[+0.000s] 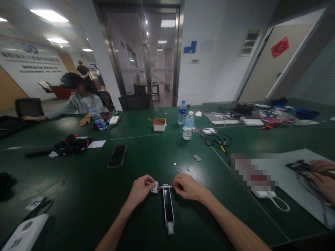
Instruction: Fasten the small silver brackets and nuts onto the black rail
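My left hand (141, 188) pinches a small metal plate with holes (155, 188) between thumb and fingers. Just right of it, a thin metal rod (165, 187) lies crosswise at the top of a long, narrow white frame (164, 205) with a dark middle. My right hand (186, 187) has its fingertips closed around the rod's right end. The frame lies on the green table, pointing toward me, with a metallic tab (170, 228) at its near end. Beyond my hands are several small metal rings, such as one ring (178, 171), and another metal plate (196, 158).
Two water bottles, the nearer bottle (188, 127) among them, stand past a phone (117, 155) and near a small box (159, 124). Cables (217, 137) lie to the right. Another person's hands (323, 177) are at the right edge; a person sits far left.
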Demonstrator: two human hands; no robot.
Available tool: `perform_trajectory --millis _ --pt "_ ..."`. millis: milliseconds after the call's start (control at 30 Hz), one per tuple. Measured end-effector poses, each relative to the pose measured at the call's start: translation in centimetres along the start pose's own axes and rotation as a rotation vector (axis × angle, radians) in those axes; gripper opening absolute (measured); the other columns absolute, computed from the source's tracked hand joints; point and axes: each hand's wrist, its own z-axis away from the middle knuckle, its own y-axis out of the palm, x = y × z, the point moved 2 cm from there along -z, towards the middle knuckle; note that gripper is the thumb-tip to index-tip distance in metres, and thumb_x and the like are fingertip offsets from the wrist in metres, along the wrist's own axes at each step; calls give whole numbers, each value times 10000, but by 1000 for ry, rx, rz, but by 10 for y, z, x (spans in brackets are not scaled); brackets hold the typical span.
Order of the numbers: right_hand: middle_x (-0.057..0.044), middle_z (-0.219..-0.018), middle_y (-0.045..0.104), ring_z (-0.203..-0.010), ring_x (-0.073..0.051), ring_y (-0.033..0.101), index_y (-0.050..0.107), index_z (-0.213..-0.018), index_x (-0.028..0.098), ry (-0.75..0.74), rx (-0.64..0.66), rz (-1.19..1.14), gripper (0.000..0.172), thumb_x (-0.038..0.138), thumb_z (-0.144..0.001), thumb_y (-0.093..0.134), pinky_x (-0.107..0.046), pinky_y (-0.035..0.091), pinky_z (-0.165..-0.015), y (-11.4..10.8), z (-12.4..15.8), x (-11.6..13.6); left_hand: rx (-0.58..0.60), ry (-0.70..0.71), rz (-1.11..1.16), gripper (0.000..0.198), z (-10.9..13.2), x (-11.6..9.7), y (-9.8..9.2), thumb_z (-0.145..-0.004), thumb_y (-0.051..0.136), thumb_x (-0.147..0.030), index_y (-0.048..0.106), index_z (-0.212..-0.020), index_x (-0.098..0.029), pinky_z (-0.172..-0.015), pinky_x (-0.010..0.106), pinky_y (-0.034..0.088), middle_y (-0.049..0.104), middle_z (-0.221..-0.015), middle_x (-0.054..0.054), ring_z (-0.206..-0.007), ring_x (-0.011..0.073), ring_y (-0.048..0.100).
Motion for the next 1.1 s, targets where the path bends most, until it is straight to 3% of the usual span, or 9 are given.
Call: perform_trajectory --millis 133,300,433,567,667,733,800,967,1100 --pt "-11 -759 577 -674 -120 510 597 -782 163 -21 -5 -10 102 152 -840 513 -240 384 -696 -1 0 1 24 10 -28 229 3 -3 4 -880 500 -336 635 -965 -172 -547 236 480 701 -842 32 -709 198 668" --pt "-6 -747 580 -673 -126 515 607 -781 168 -28 -17 -6 89 151 -827 533 -246 384 -687 0 0 0 43 64 -83 260 6 -8 7 -898 492 -369 639 -977 -170 -627 258 491 686 -838 25 -754 200 653" --pt "-17 -791 590 -720 -143 535 624 -849 180 21 -68 3 132 270 -886 534 -264 400 -703 -6 1 -13 61 105 -136 272 3 -4 7 -913 467 -371 634 -1002 -176 -660 268 484 673 -879 32 -790 204 636" --pt "-80 -966 586 -889 -196 535 624 -977 170 212 -293 90 245 355 -936 467 -321 420 -804 -17 6 -47 90 151 -189 297 0 3 9 -930 440 -369 625 -1059 -177 -649 274 478 658 -892 37 -774 203 624" --pt "-136 -1147 527 -1058 -278 468 604 -1128 178 453 -461 231 308 370 -909 502 -404 399 -882 -22 16 -79 96 195 -227 295 0 6 11 -937 432 -365 633 -1057 -186 -677 295 473 646 -906 40 -794 212 615" --pt "-156 -1229 482 -1093 -315 439 567 -1225 201 608 -491 286 378 393 -907 496 -447 393 -878 -22 22 -98 102 219 -245 277 0 6 12 -938 435 -349 635 -1060 -200 -712 303 469 644 -917 34 -820 214 612" --pt "-156 -1261 479 -1116 -330 427 538 -1273 223 671 -463 299 409 407 -914 477 -477 382 -882 -20 27 -112 112 229 -261 265 2 5 13 -936 442 -330 631 -1074 -209 -727 305 468 642 -912 30 -828 214 610" --pt "-143 -1236 553 -1154 -304 448 574 -1200 178 632 -416 258 363 380 -919 466 -465 363 -921 -16 25 -121 122 231 -301 252 5 3 11 -905 493 -317 628 -1092 -215 -693 298 469 624 -925 35 -805 213 601" --pt "-143 -1127 603 -1060 -277 510 604 -1093 150 578 -556 195 294 327 -868 535 -414 402 -894 -19 19 -115 118 237 -315 248 6 3 9 -901 499 -324 627 -1089 -224 -688 290 465 614 -937 35 -802 206 595"
